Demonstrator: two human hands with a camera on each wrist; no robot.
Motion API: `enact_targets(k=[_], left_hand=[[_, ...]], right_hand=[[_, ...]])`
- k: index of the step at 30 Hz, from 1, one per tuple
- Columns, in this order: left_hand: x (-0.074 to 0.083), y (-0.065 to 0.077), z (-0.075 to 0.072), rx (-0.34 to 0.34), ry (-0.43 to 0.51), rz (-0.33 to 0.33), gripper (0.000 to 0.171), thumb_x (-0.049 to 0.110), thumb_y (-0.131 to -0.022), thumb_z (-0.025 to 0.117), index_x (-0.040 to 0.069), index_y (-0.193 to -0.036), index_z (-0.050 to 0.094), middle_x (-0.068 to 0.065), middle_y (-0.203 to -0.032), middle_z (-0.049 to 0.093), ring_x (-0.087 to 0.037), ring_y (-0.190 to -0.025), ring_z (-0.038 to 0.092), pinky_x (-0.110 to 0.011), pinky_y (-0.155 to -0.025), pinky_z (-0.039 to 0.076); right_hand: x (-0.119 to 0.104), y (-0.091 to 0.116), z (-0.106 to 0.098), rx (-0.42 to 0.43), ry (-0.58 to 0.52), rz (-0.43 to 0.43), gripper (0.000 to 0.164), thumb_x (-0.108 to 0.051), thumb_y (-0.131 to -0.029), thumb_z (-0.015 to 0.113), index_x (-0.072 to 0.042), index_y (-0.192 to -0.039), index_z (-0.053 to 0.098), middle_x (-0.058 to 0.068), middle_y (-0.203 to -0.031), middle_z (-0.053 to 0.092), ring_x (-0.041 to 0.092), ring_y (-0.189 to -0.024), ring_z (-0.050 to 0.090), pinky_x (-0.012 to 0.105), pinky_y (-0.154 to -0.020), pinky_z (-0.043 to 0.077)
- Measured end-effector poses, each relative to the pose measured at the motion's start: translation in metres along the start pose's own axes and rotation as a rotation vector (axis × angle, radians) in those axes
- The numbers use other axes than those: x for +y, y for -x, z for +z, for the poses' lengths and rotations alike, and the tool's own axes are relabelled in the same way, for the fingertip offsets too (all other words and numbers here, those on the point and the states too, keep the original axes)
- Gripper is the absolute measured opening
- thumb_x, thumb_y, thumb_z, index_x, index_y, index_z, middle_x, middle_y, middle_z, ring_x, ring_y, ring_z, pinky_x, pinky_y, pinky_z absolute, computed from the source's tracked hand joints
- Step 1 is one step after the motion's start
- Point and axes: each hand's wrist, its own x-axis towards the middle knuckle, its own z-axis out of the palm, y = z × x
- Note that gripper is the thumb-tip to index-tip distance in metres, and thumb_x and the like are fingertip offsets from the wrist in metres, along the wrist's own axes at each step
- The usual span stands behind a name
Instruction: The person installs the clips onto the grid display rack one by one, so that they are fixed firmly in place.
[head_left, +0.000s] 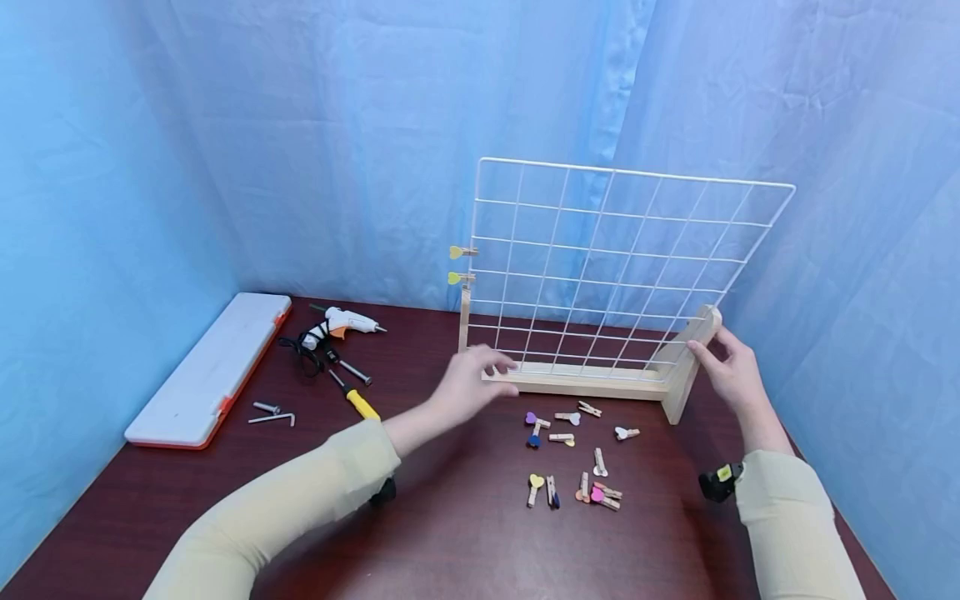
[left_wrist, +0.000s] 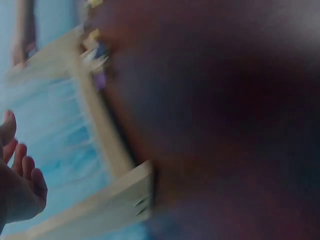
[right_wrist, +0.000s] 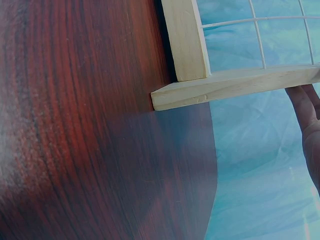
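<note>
A white wire grid [head_left: 615,250] stands tilted in a pale wooden stand [head_left: 577,383]. Two clothespins [head_left: 463,278] with yellow hearts are clipped to the grid's left edge. My right hand [head_left: 735,375] grips the stand's right side board, thumb at its front edge and fingers behind it; in the right wrist view the fingers [right_wrist: 302,107] touch that board. In front of the stand's left end hovers my left hand [head_left: 468,387], fingers loosely bent and nothing in them. The left wrist view is blurred and shows this hand [left_wrist: 22,190] apart from the wood.
Several heart clothespins [head_left: 599,462] lie scattered before the stand. To the left are a yellow-handled screwdriver [head_left: 363,405], a glue gun [head_left: 345,321] with a black cord, bolts [head_left: 267,407], a hex key [head_left: 273,418] and a white-orange case [head_left: 213,367]. Blue curtains surround the table.
</note>
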Motion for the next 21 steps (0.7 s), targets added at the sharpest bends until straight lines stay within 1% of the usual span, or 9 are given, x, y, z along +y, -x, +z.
enact_targets(k=[3,6,10,11,12,14,16,18,21], left_hand=[[-0.006,0.010,0.025,-0.168,0.007,0.000,0.029,0.028,-0.069,0.075,0.013,-0.093,0.069,0.002,-0.078,0.063,-0.008,-0.074,0.055,-0.018,-0.068,0.043],[-0.008,0.017,0.044,-0.264,-0.030,-0.029,0.025,0.031,-0.068,0.076,0.014,-0.086,0.069,0.009,-0.070,0.062,-0.002,-0.067,0.053,-0.013,-0.062,0.043],[-0.005,0.020,0.061,-0.286,-0.154,-0.097,0.027,0.044,-0.064,0.075,0.020,-0.073,0.065,0.016,-0.063,0.058,0.004,-0.058,0.049,-0.011,-0.051,0.040],[-0.004,0.020,0.063,-0.285,-0.185,-0.106,0.029,0.047,-0.062,0.075,0.020,-0.070,0.065,0.016,-0.063,0.059,0.003,-0.057,0.049,-0.012,-0.050,0.040],[-0.002,0.020,0.065,-0.288,-0.216,-0.116,0.031,0.049,-0.061,0.075,0.021,-0.068,0.064,0.016,-0.063,0.058,0.002,-0.056,0.049,-0.013,-0.048,0.039],[-0.001,0.020,0.069,-0.302,-0.259,-0.128,0.033,0.053,-0.060,0.074,0.022,-0.068,0.064,0.016,-0.064,0.058,0.001,-0.056,0.048,-0.014,-0.047,0.039],[-0.001,0.020,0.072,-0.322,-0.275,-0.142,0.032,0.052,-0.061,0.074,0.022,-0.068,0.064,0.016,-0.063,0.058,0.001,-0.056,0.048,-0.015,-0.047,0.039],[-0.002,0.020,0.075,-0.343,-0.273,-0.152,0.028,0.049,-0.064,0.073,0.023,-0.069,0.065,0.017,-0.063,0.057,0.002,-0.057,0.048,-0.014,-0.047,0.039],[-0.004,0.020,0.075,-0.365,-0.226,-0.153,0.022,0.042,-0.067,0.074,0.021,-0.070,0.066,0.016,-0.061,0.056,0.003,-0.056,0.048,-0.012,-0.048,0.039]], right_hand=[[-0.007,0.001,-0.001,0.014,-0.015,-0.012,0.042,-0.023,-0.087,0.057,-0.006,-0.124,0.050,0.015,-0.109,0.055,-0.012,-0.087,0.044,-0.001,-0.067,0.038],[-0.006,0.001,-0.001,0.014,-0.009,-0.012,0.042,-0.024,-0.087,0.058,-0.007,-0.125,0.050,0.009,-0.109,0.055,-0.012,-0.088,0.044,-0.001,-0.067,0.038],[0.000,0.000,0.000,0.009,0.007,-0.003,0.043,-0.028,-0.087,0.057,-0.010,-0.125,0.050,0.009,-0.110,0.056,-0.011,-0.089,0.044,-0.001,-0.068,0.037],[0.000,0.000,0.000,0.010,0.005,-0.002,0.043,-0.028,-0.087,0.057,-0.010,-0.124,0.050,0.009,-0.109,0.056,-0.011,-0.089,0.044,-0.001,-0.069,0.038],[0.000,0.000,0.000,0.010,0.003,-0.001,0.042,-0.028,-0.087,0.057,-0.010,-0.124,0.051,0.013,-0.110,0.055,-0.011,-0.089,0.044,-0.001,-0.069,0.038],[0.000,0.000,0.000,0.011,0.005,0.000,0.042,-0.028,-0.087,0.057,-0.009,-0.123,0.051,0.012,-0.109,0.055,-0.011,-0.089,0.044,-0.001,-0.068,0.038],[0.000,0.000,-0.001,0.011,0.000,-0.005,0.042,-0.028,-0.087,0.057,-0.009,-0.123,0.051,0.008,-0.108,0.056,-0.011,-0.089,0.045,0.000,-0.068,0.039],[0.001,0.000,-0.001,0.014,-0.001,-0.009,0.041,-0.028,-0.087,0.058,-0.008,-0.122,0.051,0.000,-0.105,0.056,-0.011,-0.088,0.045,0.000,-0.068,0.039],[0.003,0.000,0.000,0.017,-0.006,-0.015,0.041,-0.027,-0.086,0.058,-0.008,-0.122,0.052,-0.011,-0.103,0.053,-0.010,-0.088,0.046,0.000,-0.068,0.040]])
